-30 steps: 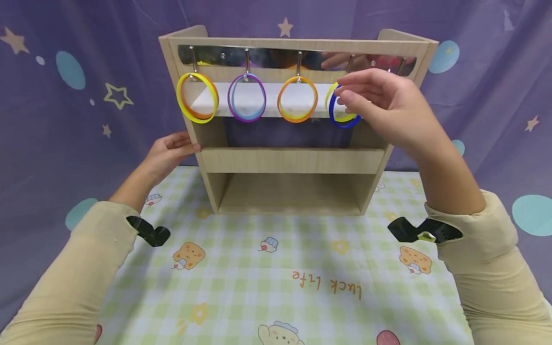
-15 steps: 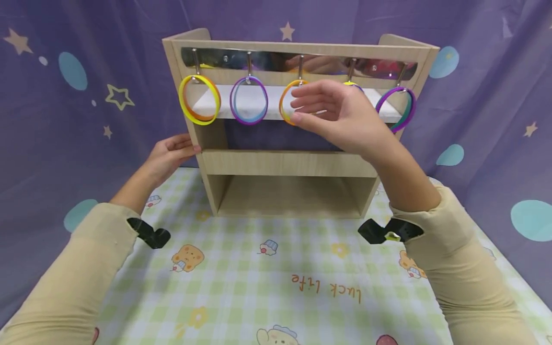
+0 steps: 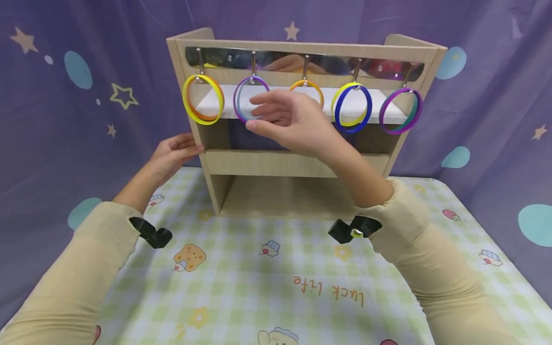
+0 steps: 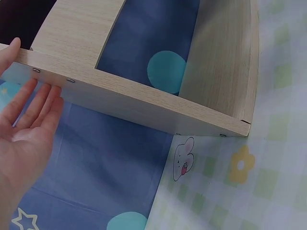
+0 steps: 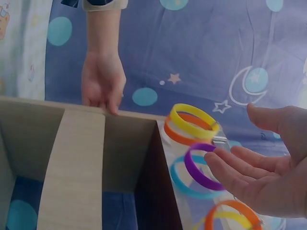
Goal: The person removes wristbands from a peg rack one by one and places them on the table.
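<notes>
Five hooks is avoided here: several metal hooks on the wooden shelf unit [image 3: 297, 163] carry pairs of coloured wristbands. At the left end hang a yellow wristband [image 3: 185, 98] and an orange one behind it. My right hand [image 3: 297, 122] is raised before the second pair, fingers extended and holding nothing. Its fingertips overlap the purple wristband [image 5: 192, 165] in the right wrist view, with a light-blue wristband [image 5: 180, 184] beside it. At the unit's left side panel [image 4: 134, 100], my left hand [image 4: 31, 124] holds the edge, thumb at the front and fingers along the outer face.
An orange-and-yellow pair [image 3: 307, 82] is partly hidden behind my right hand. Farther right hang a blue wristband [image 3: 368, 108] with a yellow one, then a purple wristband [image 3: 419, 115] with a green one. A checked cloth [image 3: 241, 278] covers the table; a purple curtain [image 3: 108, 167] stands behind.
My right hand has moved left along the row, from the blue and yellow wristbands to the purple and light-blue pair. My left hand stays at the side panel.
</notes>
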The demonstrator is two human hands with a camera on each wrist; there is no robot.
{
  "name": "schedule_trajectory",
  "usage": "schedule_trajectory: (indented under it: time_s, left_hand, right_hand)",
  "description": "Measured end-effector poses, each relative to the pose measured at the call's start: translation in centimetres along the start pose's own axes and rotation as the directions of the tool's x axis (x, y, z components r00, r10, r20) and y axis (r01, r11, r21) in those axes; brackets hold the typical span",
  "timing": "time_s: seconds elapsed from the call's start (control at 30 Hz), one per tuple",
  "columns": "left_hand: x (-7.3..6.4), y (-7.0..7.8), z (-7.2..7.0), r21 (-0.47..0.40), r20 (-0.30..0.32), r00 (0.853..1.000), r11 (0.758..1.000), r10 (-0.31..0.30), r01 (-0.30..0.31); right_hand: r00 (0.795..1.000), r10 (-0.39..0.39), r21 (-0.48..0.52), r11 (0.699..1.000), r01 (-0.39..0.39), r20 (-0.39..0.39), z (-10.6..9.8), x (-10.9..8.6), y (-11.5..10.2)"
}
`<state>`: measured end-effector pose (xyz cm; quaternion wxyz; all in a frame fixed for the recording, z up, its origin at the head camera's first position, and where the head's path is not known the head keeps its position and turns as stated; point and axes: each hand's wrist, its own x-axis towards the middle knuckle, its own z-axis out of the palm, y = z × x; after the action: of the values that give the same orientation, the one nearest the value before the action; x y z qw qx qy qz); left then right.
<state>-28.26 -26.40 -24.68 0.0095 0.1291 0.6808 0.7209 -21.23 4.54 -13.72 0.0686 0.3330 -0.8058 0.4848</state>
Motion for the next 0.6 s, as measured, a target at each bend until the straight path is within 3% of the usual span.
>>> schedule_trajectory:
  time_s: [0.33, 0.6]
  left_hand:
    - [0.1, 0.1, 0.2, -0.014, 0.001, 1.0, 1.0, 0.021, -0.021]
    - [0.0, 0.1, 0.1, -0.03, 0.008, 1.0, 0.999, 0.024, -0.024]
  right_hand:
    - [1.0, 0.006, 0.059, 0.998, -0.007, 0.023, 2.5, 2.1, -0.3]
    - [0.999, 0.035, 0.064, 0.997, -0.033, -0.017, 3.8, 3.0, 0.0]
